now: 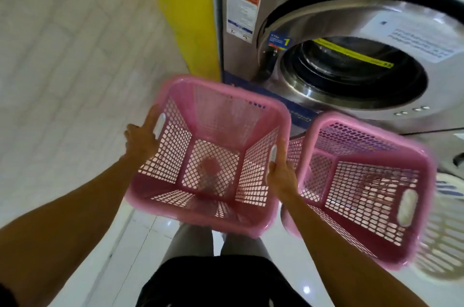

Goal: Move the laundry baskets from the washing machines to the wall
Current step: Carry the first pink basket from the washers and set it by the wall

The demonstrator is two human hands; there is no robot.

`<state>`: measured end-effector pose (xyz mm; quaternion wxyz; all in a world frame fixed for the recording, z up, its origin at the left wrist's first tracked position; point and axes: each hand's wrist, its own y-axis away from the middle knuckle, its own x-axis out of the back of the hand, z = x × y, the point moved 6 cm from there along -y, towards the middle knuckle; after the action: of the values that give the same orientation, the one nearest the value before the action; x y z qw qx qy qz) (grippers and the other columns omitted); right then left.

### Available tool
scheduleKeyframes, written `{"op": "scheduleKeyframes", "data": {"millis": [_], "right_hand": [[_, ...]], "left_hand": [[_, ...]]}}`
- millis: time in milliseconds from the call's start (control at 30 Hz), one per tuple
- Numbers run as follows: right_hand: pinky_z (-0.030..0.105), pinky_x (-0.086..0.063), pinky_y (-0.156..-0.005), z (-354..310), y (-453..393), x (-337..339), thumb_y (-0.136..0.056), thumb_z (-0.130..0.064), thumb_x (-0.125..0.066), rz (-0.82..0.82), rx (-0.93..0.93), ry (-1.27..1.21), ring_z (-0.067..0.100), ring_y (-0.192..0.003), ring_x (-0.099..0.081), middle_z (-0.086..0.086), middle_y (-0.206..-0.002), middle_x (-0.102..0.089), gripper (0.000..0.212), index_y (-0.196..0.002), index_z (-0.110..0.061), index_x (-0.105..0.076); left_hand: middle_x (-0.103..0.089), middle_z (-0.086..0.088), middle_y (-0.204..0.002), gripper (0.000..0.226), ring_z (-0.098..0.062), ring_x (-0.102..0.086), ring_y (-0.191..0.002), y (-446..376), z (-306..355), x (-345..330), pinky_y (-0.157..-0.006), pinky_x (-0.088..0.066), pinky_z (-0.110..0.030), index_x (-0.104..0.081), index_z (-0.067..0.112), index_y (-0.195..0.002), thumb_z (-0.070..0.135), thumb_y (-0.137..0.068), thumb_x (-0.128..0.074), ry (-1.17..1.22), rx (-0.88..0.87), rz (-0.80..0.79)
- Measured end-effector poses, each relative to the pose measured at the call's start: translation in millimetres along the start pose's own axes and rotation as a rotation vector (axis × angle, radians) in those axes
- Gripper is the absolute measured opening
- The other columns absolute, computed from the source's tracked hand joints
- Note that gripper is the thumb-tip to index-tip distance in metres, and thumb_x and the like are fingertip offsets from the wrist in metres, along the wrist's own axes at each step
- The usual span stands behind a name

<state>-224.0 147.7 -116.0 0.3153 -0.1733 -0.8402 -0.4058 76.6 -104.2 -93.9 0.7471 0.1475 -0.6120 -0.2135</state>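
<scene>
I hold an empty pink lattice laundry basket (216, 105) in front of me, above the floor. My left hand (141, 137) grips its left rim by the handle slot, and my right hand (281, 173) grips its right rim by the other slot. A second pink basket (364, 181) sits just to the right, touching my right forearm, below the washing machine (351, 75) whose round door opening faces me.
A white basket (444, 239) lies partly under the second pink basket at the right edge. A yellow panel (185, 12) stands left of the machine. A white tiled wall (62, 55) fills the left side. My legs and glossy floor tiles show below.
</scene>
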Motion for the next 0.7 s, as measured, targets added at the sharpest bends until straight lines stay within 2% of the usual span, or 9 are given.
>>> {"op": "scheduleKeyframes", "data": {"millis": [100,167,200,267,333,367,467,633,700], "right_hand": [[0.055,-0.060,-0.076,-8,16,1,-0.105,-0.022,-0.038,-0.036,0.069,0.066,0.031,-0.078,-0.066,0.024,-0.129,-0.057,0.085,-0.143,-0.065,0.025],[0.045,-0.059,-0.062,-14,20,-1,-0.105,-0.021,-0.039,-0.081,0.122,0.100,0.032,-0.073,-0.068,0.019,-0.134,-0.056,0.090,-0.141,-0.066,0.029],[0.042,-0.057,-0.055,-18,21,-1,-0.104,-0.020,-0.040,-0.102,0.142,0.127,0.031,-0.067,-0.067,0.018,-0.128,-0.059,0.091,-0.139,-0.067,0.031],[0.043,-0.057,-0.055,-26,21,-3,-0.104,-0.024,-0.039,-0.150,0.184,0.206,0.029,-0.062,-0.066,0.019,-0.097,-0.065,0.088,-0.140,-0.066,0.031],[0.039,-0.055,-0.051,-39,22,-10,-0.103,-0.026,-0.038,-0.198,0.239,0.289,0.027,-0.057,-0.064,0.017,-0.078,-0.064,0.082,-0.150,-0.053,0.025],[0.040,-0.056,-0.052,-46,23,-15,-0.104,-0.026,-0.037,-0.218,0.265,0.321,0.028,-0.058,-0.065,0.018,-0.076,-0.064,0.079,-0.153,-0.049,0.021],[0.048,-0.060,-0.074,-66,32,-35,-0.107,-0.037,-0.029,-0.252,0.354,0.420,0.034,-0.073,-0.070,0.019,-0.084,-0.067,0.066,-0.156,-0.048,0.014],[0.050,-0.060,-0.070,-101,59,-73,-0.107,-0.040,-0.029,-0.341,0.537,0.542,0.034,-0.069,-0.070,0.019,-0.083,-0.069,0.064,-0.155,-0.050,0.012],[0.049,-0.059,-0.072,-114,77,-88,-0.107,-0.036,-0.032,-0.359,0.622,0.604,0.036,-0.073,-0.069,0.021,-0.093,-0.070,0.067,-0.156,-0.049,0.011]], "left_hand": [[-0.064,-0.035,-0.091,0.091,-0.046,-0.063,-0.084,43,-34,-1,-0.086,-0.050,-0.044,-0.011,0.038,-0.158,0.003,-0.085,-0.054,0.021,0.025,0.053],[-0.065,-0.032,-0.088,0.090,-0.045,-0.062,-0.081,72,-57,-3,-0.087,-0.049,-0.043,-0.010,0.040,-0.157,0.008,-0.086,-0.055,0.057,0.071,0.092],[-0.064,-0.030,-0.087,0.089,-0.042,-0.060,-0.079,87,-67,-4,-0.085,-0.050,-0.044,-0.009,0.043,-0.156,0.011,-0.088,-0.056,0.083,0.103,0.113],[-0.064,-0.025,-0.088,0.086,-0.038,-0.054,-0.077,120,-86,-9,-0.075,-0.048,-0.043,-0.009,0.045,-0.155,0.015,-0.090,-0.056,0.134,0.182,0.145],[-0.061,-0.027,-0.088,0.084,-0.039,-0.054,-0.080,154,-105,-15,-0.070,-0.050,-0.042,-0.010,0.046,-0.155,0.017,-0.091,-0.056,0.188,0.278,0.187],[-0.058,-0.027,-0.091,0.084,-0.041,-0.056,-0.081,172,-115,-19,-0.070,-0.053,-0.044,-0.010,0.049,-0.153,0.017,-0.091,-0.057,0.220,0.335,0.203],[-0.048,-0.020,-0.098,0.086,-0.041,-0.058,-0.082,226,-143,-37,-0.069,-0.056,-0.045,-0.009,0.056,-0.149,0.017,-0.090,-0.058,0.320,0.515,0.228],[-0.048,-0.021,-0.099,0.087,-0.038,-0.057,-0.080,304,-183,-68,-0.068,-0.057,-0.044,-0.010,0.055,-0.150,0.012,-0.091,-0.058,0.450,0.688,0.306],[-0.051,-0.021,-0.095,0.092,-0.037,-0.058,-0.078,335,-198,-80,-0.067,-0.057,-0.044,-0.008,0.056,-0.149,0.005,-0.090,-0.056,0.500,0.737,0.335]]}}
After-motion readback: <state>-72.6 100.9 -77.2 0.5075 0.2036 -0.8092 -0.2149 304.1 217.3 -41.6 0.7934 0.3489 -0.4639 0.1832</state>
